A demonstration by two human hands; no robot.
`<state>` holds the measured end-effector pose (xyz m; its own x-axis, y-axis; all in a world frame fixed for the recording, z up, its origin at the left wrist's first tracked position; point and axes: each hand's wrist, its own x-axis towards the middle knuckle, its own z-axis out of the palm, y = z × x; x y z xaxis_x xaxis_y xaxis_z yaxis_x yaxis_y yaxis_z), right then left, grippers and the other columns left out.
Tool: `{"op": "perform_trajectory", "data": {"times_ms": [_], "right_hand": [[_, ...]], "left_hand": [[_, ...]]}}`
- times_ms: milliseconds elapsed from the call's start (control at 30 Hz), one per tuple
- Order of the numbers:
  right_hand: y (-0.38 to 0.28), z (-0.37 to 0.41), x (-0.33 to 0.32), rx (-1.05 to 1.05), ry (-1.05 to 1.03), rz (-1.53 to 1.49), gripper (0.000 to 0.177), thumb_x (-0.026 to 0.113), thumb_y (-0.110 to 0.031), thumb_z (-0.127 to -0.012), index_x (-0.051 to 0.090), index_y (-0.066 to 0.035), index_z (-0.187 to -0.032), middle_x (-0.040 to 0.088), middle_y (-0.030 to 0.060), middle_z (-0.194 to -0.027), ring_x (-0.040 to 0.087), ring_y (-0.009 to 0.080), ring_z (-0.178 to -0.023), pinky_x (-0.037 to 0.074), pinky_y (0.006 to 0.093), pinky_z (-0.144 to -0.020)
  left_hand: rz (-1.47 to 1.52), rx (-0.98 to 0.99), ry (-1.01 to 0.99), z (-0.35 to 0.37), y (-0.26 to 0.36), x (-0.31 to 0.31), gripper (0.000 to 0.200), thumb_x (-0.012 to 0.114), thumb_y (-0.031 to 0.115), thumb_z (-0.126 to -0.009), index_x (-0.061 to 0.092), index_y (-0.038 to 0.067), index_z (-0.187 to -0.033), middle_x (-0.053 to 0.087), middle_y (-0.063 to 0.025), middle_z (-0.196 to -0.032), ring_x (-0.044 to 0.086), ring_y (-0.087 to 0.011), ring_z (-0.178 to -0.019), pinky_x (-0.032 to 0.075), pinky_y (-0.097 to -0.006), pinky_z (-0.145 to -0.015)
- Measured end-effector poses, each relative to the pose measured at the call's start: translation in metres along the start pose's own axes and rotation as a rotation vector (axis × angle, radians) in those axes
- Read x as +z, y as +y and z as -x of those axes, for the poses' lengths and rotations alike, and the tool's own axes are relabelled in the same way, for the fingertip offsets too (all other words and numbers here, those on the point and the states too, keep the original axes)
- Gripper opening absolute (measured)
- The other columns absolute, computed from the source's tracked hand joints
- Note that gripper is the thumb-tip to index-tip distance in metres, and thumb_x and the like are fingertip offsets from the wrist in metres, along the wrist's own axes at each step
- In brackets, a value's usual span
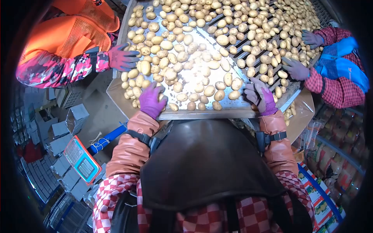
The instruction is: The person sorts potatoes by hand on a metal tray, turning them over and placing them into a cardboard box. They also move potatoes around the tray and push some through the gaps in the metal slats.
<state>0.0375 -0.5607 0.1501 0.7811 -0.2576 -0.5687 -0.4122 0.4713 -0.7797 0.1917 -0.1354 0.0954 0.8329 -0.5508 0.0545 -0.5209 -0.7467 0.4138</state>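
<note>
Many pale potatoes point(209, 91) are spread over a shiny metal sorting table point(237, 104) in front of me. My left hand point(152, 100), in a purple glove, is at the table's front left. Its thumb stands apart from the fingers, beside potatoes, with none seen in its grasp. My right hand point(262, 97), in a purple and grey glove, rests at the front right edge. Its fingers stretch left over bare metal, holding nothing visible. Beyond it, more potatoes lie on a slatted grate point(243, 49).
At the left, a co-worker's gloved hand point(123, 57) touches potatoes. Another co-worker's gloved hands point(297, 69) are over the grate at right. A scale display point(82, 160) on a blue post stands at my left. Cardboard point(116, 95) hangs below the table; boxes point(77, 118) lie on the floor.
</note>
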Motion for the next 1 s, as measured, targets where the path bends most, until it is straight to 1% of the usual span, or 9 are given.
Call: {"op": "perform_trajectory", "data": {"times_ms": [167,300,500,633,667,767,833,867,1000], "right_hand": [[0.009,-0.010,0.025,-0.007,-0.032,0.083,0.047,0.055,-0.029,-0.097,0.049,-0.001,-0.133,0.064,0.0111,-0.107,0.065,0.0184,-0.091,0.055,0.0286,-0.077],[0.007,-0.033,0.051,-0.031,-0.086,0.198,0.042,0.059,-0.019,-0.095,0.052,0.000,-0.132,0.064,0.0101,-0.109,0.062,0.0164,-0.096,0.053,0.0283,-0.082],[0.001,-0.093,0.049,-0.461,-0.087,0.506,0.040,0.059,-0.007,-0.092,0.053,0.000,-0.131,0.064,0.0104,-0.117,0.058,0.0166,-0.111,0.045,0.0278,-0.097],[0.023,-0.118,0.055,-0.700,0.073,1.144,0.067,0.074,-0.031,-0.077,0.050,-0.009,-0.136,0.048,0.0218,-0.139,0.044,0.0322,-0.131,0.035,0.0464,-0.109],[0.041,-0.112,0.068,-0.538,0.010,1.338,0.085,0.077,-0.044,-0.066,0.048,-0.013,-0.140,0.035,0.0260,-0.147,0.031,0.0430,-0.137,0.027,0.0561,-0.111],[0.064,-0.066,0.124,-0.538,-0.152,1.824,0.089,0.069,-0.059,-0.067,0.046,-0.018,-0.142,0.032,0.0160,-0.152,0.022,0.0501,-0.137,0.017,0.0554,-0.114],[0.056,-0.058,0.131,-0.487,-0.406,1.762,0.075,0.071,-0.047,-0.070,0.053,-0.013,-0.135,0.039,0.0189,-0.148,0.031,0.0502,-0.132,0.029,0.0557,-0.108],[0.057,-0.056,0.129,-0.480,-0.446,1.669,0.072,0.070,-0.046,-0.072,0.054,-0.013,-0.134,0.041,0.0183,-0.146,0.034,0.0482,-0.131,0.030,0.0538,-0.108],[0.047,-0.054,0.106,-0.522,-0.519,1.326,0.061,0.069,-0.036,-0.077,0.056,-0.011,-0.131,0.052,0.0179,-0.136,0.048,0.0405,-0.123,0.039,0.0461,-0.104]], "left_hand": [[0.151,0.048,0.273,-0.012,0.029,0.013,0.026,0.066,0.020,-0.071,0.066,0.010,-0.095,0.063,-0.0141,-0.095,0.060,-0.0354,-0.090,0.047,-0.0478,-0.079],[0.073,0.362,-0.078,-0.025,0.058,0.014,0.049,0.069,0.032,-0.076,0.060,0.015,-0.120,0.052,-0.0138,-0.134,0.050,-0.0361,-0.120,0.038,-0.0495,-0.100],[0.047,-0.019,0.038,0.004,0.022,0.015,0.040,0.070,0.026,-0.073,0.064,0.016,-0.111,0.061,-0.0119,-0.111,0.057,-0.0334,-0.107,0.043,-0.0465,-0.092],[-0.194,-0.312,0.153,0.008,0.001,-0.001,0.021,0.068,0.017,-0.072,0.065,0.010,-0.091,0.063,-0.0113,-0.093,0.060,-0.0332,-0.089,0.046,-0.0455,-0.076],[-0.149,-0.159,0.265,-0.003,0.003,-0.006,0.021,0.068,0.017,-0.072,0.065,0.010,-0.091,0.063,-0.0112,-0.093,0.060,-0.0332,-0.090,0.047,-0.0457,-0.076],[0.053,0.116,0.398,-0.066,0.014,0.000,0.017,0.066,0.017,-0.076,0.066,0.010,-0.091,0.063,-0.0124,-0.089,0.060,-0.0349,-0.089,0.047,-0.0466,-0.077],[0.131,0.002,0.274,-0.121,0.017,0.003,0.016,0.065,0.020,-0.081,0.069,0.011,-0.094,0.066,-0.0137,-0.088,0.061,-0.0355,-0.091,0.047,-0.0452,-0.081],[0.167,-0.032,0.432,-0.142,0.005,0.023,0.023,0.067,0.024,-0.081,0.068,0.012,-0.101,0.068,-0.0124,-0.097,0.060,-0.0343,-0.098,0.045,-0.0464,-0.089],[-0.193,-0.259,0.019,-0.149,0.032,0.033,0.067,0.066,0.052,-0.079,0.049,0.022,-0.136,0.037,-0.0199,-0.146,0.029,-0.0465,-0.137,0.027,-0.0627,-0.107]]}}
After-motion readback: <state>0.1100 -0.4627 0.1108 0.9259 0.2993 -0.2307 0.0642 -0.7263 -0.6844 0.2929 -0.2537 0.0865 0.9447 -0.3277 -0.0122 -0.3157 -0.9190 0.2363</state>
